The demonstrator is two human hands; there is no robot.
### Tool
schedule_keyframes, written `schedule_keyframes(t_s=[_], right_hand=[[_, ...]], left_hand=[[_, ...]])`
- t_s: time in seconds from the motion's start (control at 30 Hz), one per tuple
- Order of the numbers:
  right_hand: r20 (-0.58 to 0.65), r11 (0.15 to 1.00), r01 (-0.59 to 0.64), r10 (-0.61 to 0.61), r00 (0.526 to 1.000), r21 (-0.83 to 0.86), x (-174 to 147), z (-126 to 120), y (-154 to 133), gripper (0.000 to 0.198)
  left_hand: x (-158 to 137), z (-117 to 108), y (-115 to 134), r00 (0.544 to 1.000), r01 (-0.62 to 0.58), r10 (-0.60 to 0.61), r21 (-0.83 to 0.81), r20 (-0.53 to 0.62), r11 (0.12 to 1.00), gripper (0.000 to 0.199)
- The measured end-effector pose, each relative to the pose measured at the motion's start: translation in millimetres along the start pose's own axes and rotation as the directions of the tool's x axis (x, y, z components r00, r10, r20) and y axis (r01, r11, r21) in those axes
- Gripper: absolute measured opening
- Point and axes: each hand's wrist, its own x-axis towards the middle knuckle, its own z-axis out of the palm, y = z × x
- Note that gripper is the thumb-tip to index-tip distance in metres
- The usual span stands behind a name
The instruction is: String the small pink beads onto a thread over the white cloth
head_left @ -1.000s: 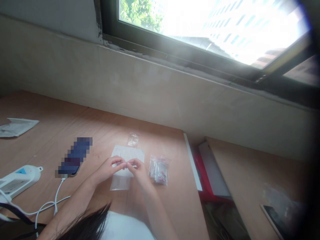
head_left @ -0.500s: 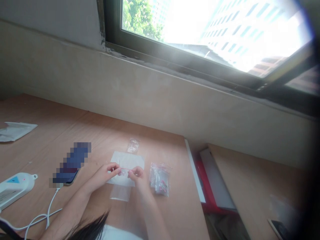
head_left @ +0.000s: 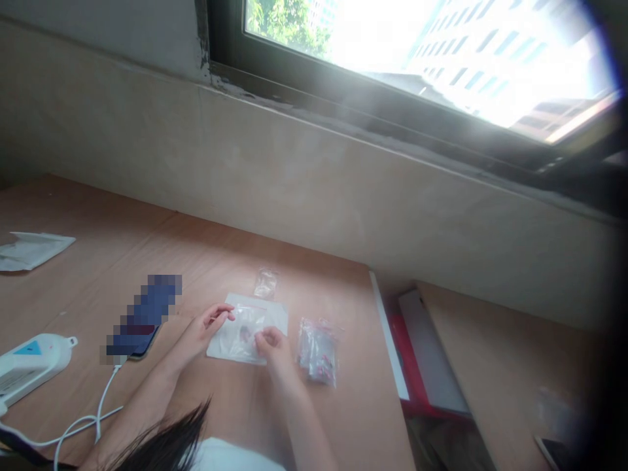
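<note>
Wood table (head_left: 360,320): white packet (head_left: 39,250) at left, white plastic unit (head_left: 39,366) nearer, phone (head_left: 153,307) with white cable (head_left: 101,392) plugged in, white sheet (head_left: 279,317), small clear bag (head_left: 266,283) at its far edge, overlapping filled bags (head_left: 318,353) right. Second table (head_left: 471,333): dark device (head_left: 554,451), probably a phone, blurred.

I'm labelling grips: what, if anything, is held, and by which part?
The right hand seems to pinch the clear, flat plastic bag at its right edge; whether the left hand touches it cannot be told.
</note>
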Motion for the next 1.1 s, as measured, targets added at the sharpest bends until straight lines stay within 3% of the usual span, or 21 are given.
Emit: schedule_keyframes(t_s=[0.1,0.2,0.33,0.43,0.63,0.83,1.0,1.1], right_hand=[[-0.146,0.990,0.104,-0.118,0.982,-0.098,27.9,-5.6,-6.1,0.020],[-0.238,0.958,0.188,-0.238,0.942,-0.215,63.0,-7.5,-23.3,0.019],[-0.304,0.888,0.171,-0.319,0.898,-0.426,102.1,-5.3,-37.4,0.017],[-0.325,0.850,0.152,-0.350,0.879,-0.504,113.0,-4.6,-35.1,0.013],[-0.343,0.762,0.138,-0.436,0.832,-0.633,103.1,-6.4,-26.9,0.014],[-0.340,0.699,0.096,-0.458,0.821,-0.709,94.0,-7.6,-33.7,0.018],[-0.346,0.650,0.149,-0.567,0.747,-0.745,51.7,-22.9,-55.6,0.021],[-0.430,0.630,0.056,-0.590,0.683,-0.775,14.3,-50.6,-58.2,0.023]], left_hand=[[1.2,-4.2,-21.1,0.997,0.016,-0.009,0.094,-0.076,0.995,0.029],[0.7,-5.5,-41.2,0.997,-0.011,0.030,0.236,-0.077,0.972,0.030],[-1.7,-3.2,-51.8,0.984,-0.131,0.168,0.386,-0.062,0.913,0.025],[-3.1,-1.1,-50.9,0.977,-0.160,0.205,0.419,-0.064,0.894,0.022],[-3.8,-1.2,-49.5,0.971,-0.159,0.222,0.467,-0.083,0.870,0.021],[-6.0,-2.7,-42.3,0.974,-0.157,0.218,0.501,-0.064,0.851,0.022],[-4.4,-4.1,-49.6,0.972,-0.177,0.230,0.512,-0.041,0.841,0.024],[-1.5,-5.8,-59.8,0.972,-0.182,0.232,0.524,-0.031,0.832,0.024]])
